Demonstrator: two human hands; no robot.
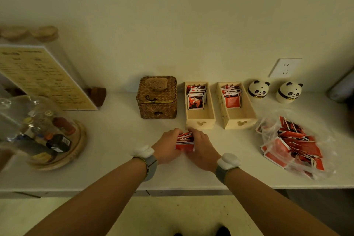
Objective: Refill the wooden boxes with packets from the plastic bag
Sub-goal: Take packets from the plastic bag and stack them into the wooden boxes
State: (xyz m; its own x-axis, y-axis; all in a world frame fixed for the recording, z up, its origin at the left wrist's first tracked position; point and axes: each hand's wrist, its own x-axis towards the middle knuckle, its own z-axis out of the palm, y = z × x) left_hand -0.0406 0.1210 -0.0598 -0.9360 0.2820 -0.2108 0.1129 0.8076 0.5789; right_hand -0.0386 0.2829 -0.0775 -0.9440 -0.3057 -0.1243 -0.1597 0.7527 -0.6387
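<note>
Two open wooden boxes stand side by side on the white counter, the left box (200,116) and the right box (239,116). Each holds red packets upright in its far half; the near halves are bare. A clear plastic bag (295,145) full of red packets lies to the right. My left hand (167,145) and my right hand (201,149) press from both sides on a small stack of red packets (184,142), just in front of the left box.
A woven wicker box (157,97) sits left of the wooden boxes. Two panda figurines (258,90) stand at the back right below a wall socket. At the far left are a glass dome over bottles on a wooden tray (57,147) and a menu stand (44,76).
</note>
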